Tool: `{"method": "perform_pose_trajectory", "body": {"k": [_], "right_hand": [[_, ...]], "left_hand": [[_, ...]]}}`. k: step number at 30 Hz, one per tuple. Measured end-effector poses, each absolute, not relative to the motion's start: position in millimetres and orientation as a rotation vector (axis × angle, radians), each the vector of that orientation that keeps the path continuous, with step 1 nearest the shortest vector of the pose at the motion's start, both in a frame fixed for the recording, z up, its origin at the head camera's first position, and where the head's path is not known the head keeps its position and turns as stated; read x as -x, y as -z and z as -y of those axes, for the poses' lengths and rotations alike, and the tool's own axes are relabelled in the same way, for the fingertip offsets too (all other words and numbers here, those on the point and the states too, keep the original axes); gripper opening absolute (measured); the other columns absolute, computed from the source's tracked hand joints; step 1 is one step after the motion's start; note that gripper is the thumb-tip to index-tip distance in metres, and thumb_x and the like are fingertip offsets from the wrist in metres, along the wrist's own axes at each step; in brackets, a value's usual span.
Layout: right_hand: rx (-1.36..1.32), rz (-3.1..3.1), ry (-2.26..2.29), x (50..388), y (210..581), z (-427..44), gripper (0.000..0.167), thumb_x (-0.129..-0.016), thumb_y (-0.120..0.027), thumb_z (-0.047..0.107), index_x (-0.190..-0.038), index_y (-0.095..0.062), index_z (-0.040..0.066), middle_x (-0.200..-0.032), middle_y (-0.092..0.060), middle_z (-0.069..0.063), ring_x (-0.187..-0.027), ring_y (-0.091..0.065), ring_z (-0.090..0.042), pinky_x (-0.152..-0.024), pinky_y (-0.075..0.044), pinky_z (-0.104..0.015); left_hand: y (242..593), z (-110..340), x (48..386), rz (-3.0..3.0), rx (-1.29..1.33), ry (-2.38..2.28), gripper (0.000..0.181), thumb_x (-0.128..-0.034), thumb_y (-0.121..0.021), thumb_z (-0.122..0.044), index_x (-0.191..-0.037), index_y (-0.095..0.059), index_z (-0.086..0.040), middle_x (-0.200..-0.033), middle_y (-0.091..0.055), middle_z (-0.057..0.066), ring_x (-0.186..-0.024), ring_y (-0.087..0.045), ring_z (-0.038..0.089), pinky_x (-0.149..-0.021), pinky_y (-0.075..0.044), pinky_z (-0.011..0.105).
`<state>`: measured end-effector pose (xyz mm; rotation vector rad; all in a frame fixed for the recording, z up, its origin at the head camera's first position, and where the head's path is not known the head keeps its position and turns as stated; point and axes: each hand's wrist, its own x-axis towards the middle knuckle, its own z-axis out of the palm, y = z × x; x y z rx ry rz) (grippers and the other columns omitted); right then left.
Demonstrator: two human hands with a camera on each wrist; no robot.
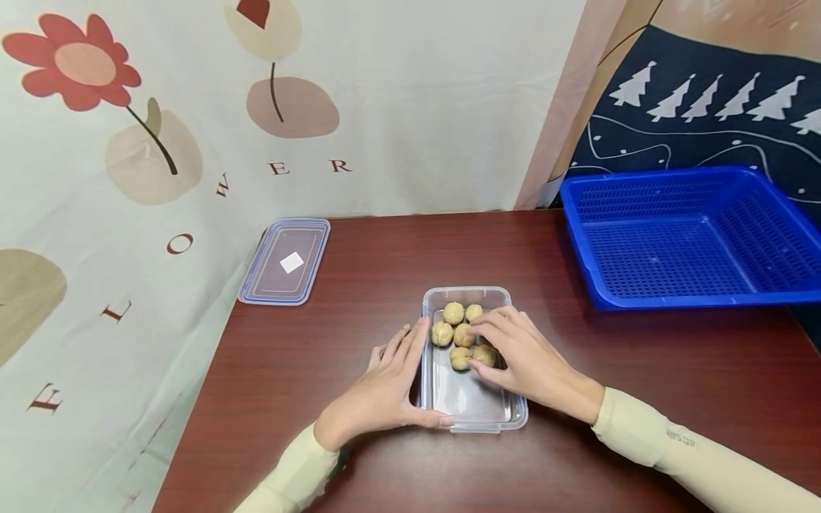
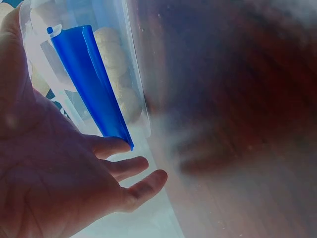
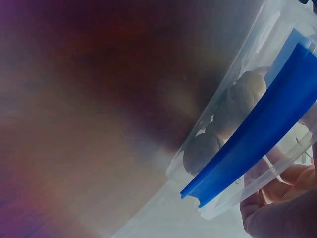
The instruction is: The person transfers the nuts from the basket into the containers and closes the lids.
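A clear plastic food container [image 1: 471, 399] on the table has several walnuts [image 1: 453, 313] in its far half. My left hand [image 1: 385, 388] rests along its left side, fingers extended, thumb on the near rim. In the left wrist view, fingertips touch the container's blue side flap [image 2: 89, 79]. My right hand [image 1: 522, 356] reaches over the right wall, fingers curved and parted from the thumb. One walnut [image 1: 484, 355] sits between thumb and forefinger; whether it is gripped cannot be seen. Beyond the other blue flap [image 3: 257, 124], right fingers [image 3: 292, 173] appear partly hidden.
A blue-edged container lid [image 1: 285, 262] with a white label lies at the table's far left. At the back right stands a large blue plastic basket [image 1: 667, 299]. Printed cloth [image 1: 410, 142] hangs along the back and left edges of the dark red table [image 1: 359, 299].
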<state>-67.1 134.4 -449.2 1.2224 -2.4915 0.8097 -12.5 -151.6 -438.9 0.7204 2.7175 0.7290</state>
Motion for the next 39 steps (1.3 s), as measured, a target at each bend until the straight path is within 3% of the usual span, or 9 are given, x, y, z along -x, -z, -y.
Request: {"method": "perform_pose_trajectory", "body": {"k": [7,11,15,22,29,34,39], "right_hand": [[-1.156,2.580,-0.836,42.0,450.6,-154.7,0.076,-0.097,-0.079,0.054,-0.144,-0.062,-0.004,-0.157,-0.054,-0.020,-0.151,-0.039,-0.043,-0.107,-0.037,-0.062],[-1.095,2.692,-0.838,29.4,449.4,-163.3,0.099,-0.095,-0.073,0.069,-0.154,-0.051,-0.007,-0.169,-0.039,-0.023,-0.159,-0.027,-0.045,-0.109,-0.035,-0.067],[-1.061,2.791,-0.872,21.6,448.7,-168.3,0.109,-0.092,-0.077,0.071,-0.163,-0.043,-0.004,-0.178,-0.023,-0.020,-0.162,-0.020,-0.043,-0.110,-0.036,-0.070],[-1.015,2.866,-0.955,15.0,448.1,-172.5,0.122,-0.088,-0.081,0.071,-0.171,-0.027,0.000,-0.181,-0.009,-0.017,-0.164,-0.017,-0.041,-0.107,-0.035,-0.080],[-0.936,2.890,-0.999,12.0,452.2,-171.8,0.137,-0.083,-0.083,0.074,-0.175,-0.011,0.003,-0.181,-0.007,-0.019,-0.164,-0.017,-0.040,-0.110,-0.036,-0.077],[-0.905,2.926,-1.013,10.2,450.8,-172.4,0.139,-0.083,-0.082,0.077,-0.175,-0.008,0.004,-0.181,-0.008,-0.020,-0.163,-0.018,-0.042,-0.108,-0.034,-0.081],[-0.907,2.951,-1.018,10.2,448.6,-173.2,0.138,-0.083,-0.081,0.077,-0.175,-0.009,0.004,-0.181,-0.008,-0.020,-0.163,-0.017,-0.042,-0.109,-0.033,-0.082]], "left_hand": [[439.4,151.5,7.1,-2.752,-0.706,-0.742,0.144,-0.0804,-0.082,-0.079,-0.176,0.003,-0.012,-0.181,-0.014,0.014,-0.165,-0.013,0.037,-0.119,-0.023,0.076],[439.9,151.3,6.3,-2.787,-0.727,-0.736,0.143,-0.0797,-0.082,-0.079,-0.177,-0.002,-0.010,-0.178,-0.022,0.015,-0.163,-0.021,0.037,-0.119,-0.027,0.074],[441.1,151.3,7.6,-2.815,-0.752,-0.722,0.143,-0.0785,-0.082,-0.080,-0.177,-0.006,-0.010,-0.175,-0.030,0.016,-0.157,-0.034,0.038,-0.119,-0.032,0.070],[441.8,153.3,9.9,-2.810,-0.751,-0.748,0.144,-0.0763,-0.084,-0.081,-0.177,-0.006,-0.014,-0.172,-0.036,0.015,-0.153,-0.040,0.038,-0.117,-0.032,0.072],[442.9,163.1,18.8,-2.804,-0.762,-0.804,0.141,-0.0797,-0.085,-0.074,-0.177,-0.006,-0.010,-0.173,-0.033,0.016,-0.156,-0.035,0.036,-0.122,-0.030,0.066],[437.0,180.9,32.3,-2.883,-0.683,-0.893,0.133,-0.0830,-0.086,-0.068,-0.176,-0.012,-0.009,-0.176,-0.029,0.017,-0.160,-0.028,0.037,-0.124,-0.024,0.064],[432.1,208.1,50.3,-3.041,-0.560,-1.001,0.113,-0.0906,-0.085,-0.056,-0.174,-0.026,-0.008,-0.173,-0.035,0.016,-0.158,-0.031,0.036,-0.124,-0.026,0.065]]}}
